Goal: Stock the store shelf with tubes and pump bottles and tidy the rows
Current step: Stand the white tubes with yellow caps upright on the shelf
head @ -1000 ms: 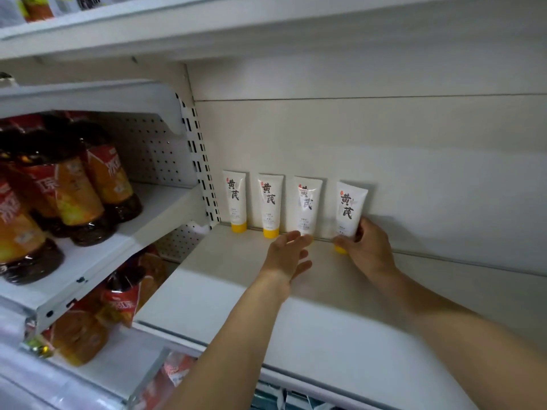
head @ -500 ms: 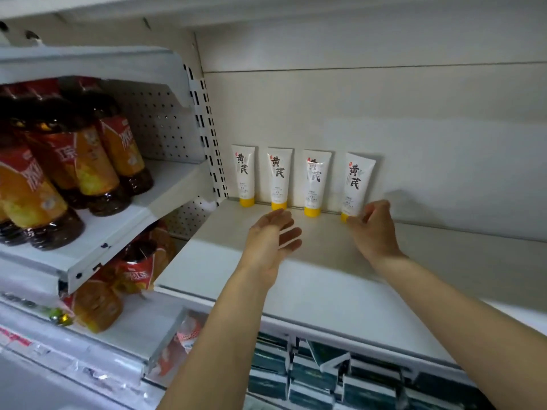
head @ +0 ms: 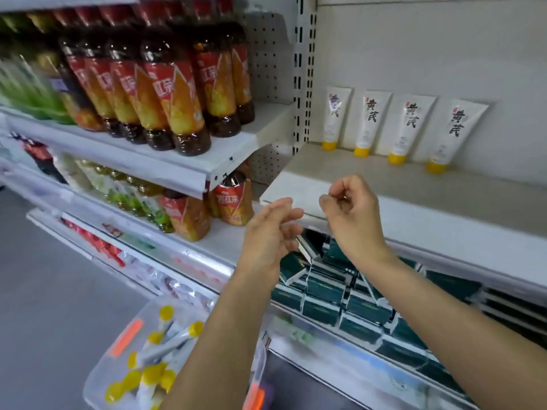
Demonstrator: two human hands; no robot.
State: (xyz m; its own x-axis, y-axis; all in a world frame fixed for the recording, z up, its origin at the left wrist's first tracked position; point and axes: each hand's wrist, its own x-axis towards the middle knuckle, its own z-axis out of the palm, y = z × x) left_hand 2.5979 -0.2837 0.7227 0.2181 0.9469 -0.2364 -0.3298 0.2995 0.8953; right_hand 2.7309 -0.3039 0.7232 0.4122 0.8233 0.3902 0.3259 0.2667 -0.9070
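Note:
Several white tubes with yellow caps stand cap-down in a row against the back wall of the white shelf (head: 414, 199); the rightmost tube (head: 453, 134) leans slightly. My left hand (head: 270, 232) and my right hand (head: 352, 211) hang in front of the shelf's front edge, both holding nothing, fingers loosely curled. Low at the left, a clear plastic bin (head: 124, 347) holds several more white tubes with yellow caps (head: 168, 344), partly hidden behind my left forearm.
Dark tea bottles with red-orange labels (head: 165, 96) fill the shelf at left, with more bottles (head: 233, 202) on the level below. Dark green boxes (head: 340, 294) pack the shelf under my hands. Grey floor lies at far left.
Both hands have drawn back from the tube row to the shelf's front edge; my right hand let go of the rightmost tube. The view has swung down and left, showing the bin.

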